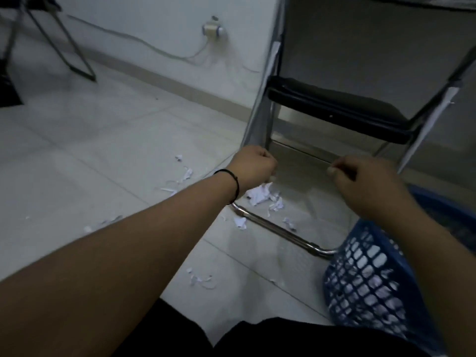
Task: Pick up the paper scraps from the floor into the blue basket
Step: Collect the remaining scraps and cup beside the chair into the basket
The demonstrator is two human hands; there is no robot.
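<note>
Both arms reach forward over a pale tiled floor [103,140]. The left hand [253,167] is curled, and its fingers point down to a heap of white paper scraps [260,194] that lies just under it. I cannot tell if the fingers pinch any paper. A thin black band [233,185] goes round the left wrist.

The right hand [365,181] is held up in the air with its fingers curled in. I cannot tell if it holds anything, because the picture is blurry there.

A folding chair [334,106] with a black seat stands in front of the hands. Its shiny metal foot bar [278,229] lies on the floor, and the heap of scraps sits just past it. More small scraps [180,176] lie to the left of the heap. Others [199,279] lie nearer to the person, and a few lie far left by the arm.

The blue basket [365,279] sits on the floor at the right, under the right arm. White paper shows through the holes in its side.

On the wall behind, a white plug [212,29] sits in a socket with wires hanging from it. Dark metal legs [64,45] stand at the far left.
</note>
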